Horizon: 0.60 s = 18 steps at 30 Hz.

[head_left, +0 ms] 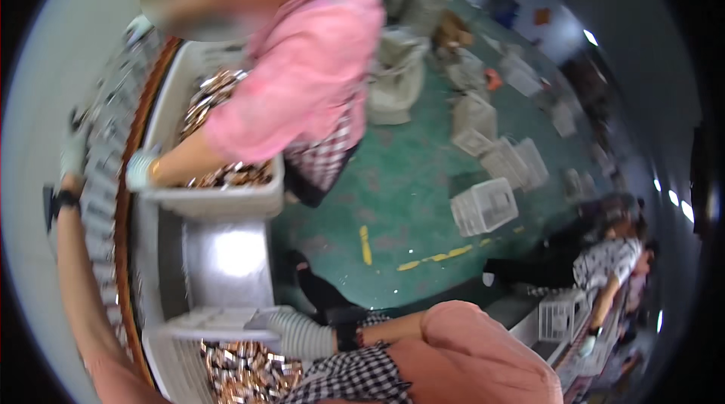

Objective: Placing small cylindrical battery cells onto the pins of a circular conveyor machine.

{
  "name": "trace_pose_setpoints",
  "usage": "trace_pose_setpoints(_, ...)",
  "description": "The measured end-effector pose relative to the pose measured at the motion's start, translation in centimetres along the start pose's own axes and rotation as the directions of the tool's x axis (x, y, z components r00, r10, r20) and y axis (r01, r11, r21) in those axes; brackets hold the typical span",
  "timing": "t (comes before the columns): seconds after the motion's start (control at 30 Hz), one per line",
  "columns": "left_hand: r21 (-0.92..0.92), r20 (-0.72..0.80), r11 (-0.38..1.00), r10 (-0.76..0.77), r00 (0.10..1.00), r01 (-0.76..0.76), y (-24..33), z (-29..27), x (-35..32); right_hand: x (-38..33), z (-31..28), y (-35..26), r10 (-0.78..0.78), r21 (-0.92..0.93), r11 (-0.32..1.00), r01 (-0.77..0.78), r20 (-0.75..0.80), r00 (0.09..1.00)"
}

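Note:
My left hand (74, 149), in a pale glove, reaches far out over a long rack of grey metal pieces (98, 200) along the left. Its fingers are closed around a small dark metal piece (78, 117), too blurred to name. My right hand (302, 334), in a striped glove with grey fingers, lies at the rim of the near white plastic bin (177, 351). Those fingers look stretched out, with no held thing visible. Shiny silver and copper-coloured metal pieces (245, 374) fill this bin below the hand.
Opposite, a co-worker in pink (310, 64) leans over another white bin (276, 185) of shiny pieces. Between the bins lies a bare metal surface (230, 257). White crates (483, 208) and a pale sack (396, 75) stand on the green floor. Another person (608, 260) works at far right.

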<state>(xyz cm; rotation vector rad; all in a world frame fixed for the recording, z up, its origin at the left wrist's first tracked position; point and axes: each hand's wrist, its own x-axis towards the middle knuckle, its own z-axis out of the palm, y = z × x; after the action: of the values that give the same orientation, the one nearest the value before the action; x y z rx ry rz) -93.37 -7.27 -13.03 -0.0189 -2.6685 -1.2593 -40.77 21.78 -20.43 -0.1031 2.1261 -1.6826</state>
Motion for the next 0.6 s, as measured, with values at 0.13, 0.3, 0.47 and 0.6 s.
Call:
trace_pose_setpoints(0.13,0.014,-0.012,1.000,0.008,1.000,-0.008,-0.5,4.5,3.4,-0.6,-0.7,1.4,-0.132,-0.232,0.967,0.104,-0.112,0.985)
trace_pose_setpoints(0.3,0.135,0.129,0.986,-0.116,0.985,0.099,-2.6,1.9,4.3,-0.4,-0.2,2.0,-0.166,0.025,0.985,0.170,-0.106,0.980)
trace_pose_setpoints(0.47,0.606,-0.159,0.773,0.350,0.923,-0.189,-7.3,-5.9,-1.0,-0.7,0.7,-1.9,-0.100,-0.097,0.991,0.091,-0.091,0.991)
trace_pose_setpoints(0.6,0.437,0.148,0.631,0.652,0.743,-0.641,3.9,0.7,-16.9,-1.4,-2.1,-3.1,0.071,-0.143,0.986,-0.086,-0.103,0.992)
